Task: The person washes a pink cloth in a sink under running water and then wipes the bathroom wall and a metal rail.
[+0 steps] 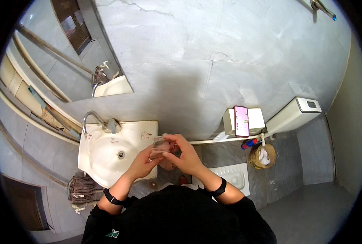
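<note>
Both my hands meet in front of my chest, just off the right edge of the white washbasin. Between them is a soft pinkish-brown cloth, bunched up, with a clear, glass-like piece showing at its top; its full shape is hidden by the fingers. My left hand grips the cloth from the left, thumb pointing inward. My right hand is curled round the other side, fingers over the top and thumb across the front.
A curved tap stands at the basin's back, under a mirror. To the left hangs a mop head. On the right are a phone on a white box, a waste bin, a squat toilet and a cistern.
</note>
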{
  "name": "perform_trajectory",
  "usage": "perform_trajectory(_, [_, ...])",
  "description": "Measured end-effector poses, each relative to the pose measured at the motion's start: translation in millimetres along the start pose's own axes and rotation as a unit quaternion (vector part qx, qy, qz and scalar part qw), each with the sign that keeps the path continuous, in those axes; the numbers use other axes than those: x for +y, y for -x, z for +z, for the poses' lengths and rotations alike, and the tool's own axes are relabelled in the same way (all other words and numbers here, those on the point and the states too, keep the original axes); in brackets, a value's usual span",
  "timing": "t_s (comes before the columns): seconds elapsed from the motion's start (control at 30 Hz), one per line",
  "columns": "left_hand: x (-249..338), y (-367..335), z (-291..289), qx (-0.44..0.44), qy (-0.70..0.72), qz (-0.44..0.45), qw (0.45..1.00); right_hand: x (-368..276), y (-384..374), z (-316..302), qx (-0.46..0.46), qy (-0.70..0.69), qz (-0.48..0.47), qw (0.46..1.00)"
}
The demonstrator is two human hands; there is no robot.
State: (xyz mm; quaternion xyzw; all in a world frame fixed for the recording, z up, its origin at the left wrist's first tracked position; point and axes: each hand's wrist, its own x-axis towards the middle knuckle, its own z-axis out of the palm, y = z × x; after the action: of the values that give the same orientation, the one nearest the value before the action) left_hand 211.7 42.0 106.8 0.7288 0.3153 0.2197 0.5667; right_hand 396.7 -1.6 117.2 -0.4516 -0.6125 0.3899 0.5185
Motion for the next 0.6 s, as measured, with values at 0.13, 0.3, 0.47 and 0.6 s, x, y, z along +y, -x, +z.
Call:
perform_trajectory(0.13, [-2.5, 22.9, -9.2, -0.007, 0.11, -0.042, 0.993, 11.5, 6.6, 6.4, 0.029, 0.0, 0.004, 1.0])
perform_trajectory(0.3, [-2.9, 50.9, -16.1, 0.0, 0.132, -0.037, 0.991, 11.0, 19.2, 24.1, -0.044, -0.06, 0.042, 0.996])
perform_trajectory(0.47, [-14.3, 77.4, -28.6, 0.138, -0.157, 0.046, 0.977, -3.6, 35.0, 45.1, -0.006, 0.057, 0.031, 0.998])
perform_trajectory(0.6, [-36.2, 91.8, -16.3, 0.291, -0.07, -0.036, 0.953, -30.5, 45.5, 67.9, -0.006, 0.046, 0.07, 0.996])
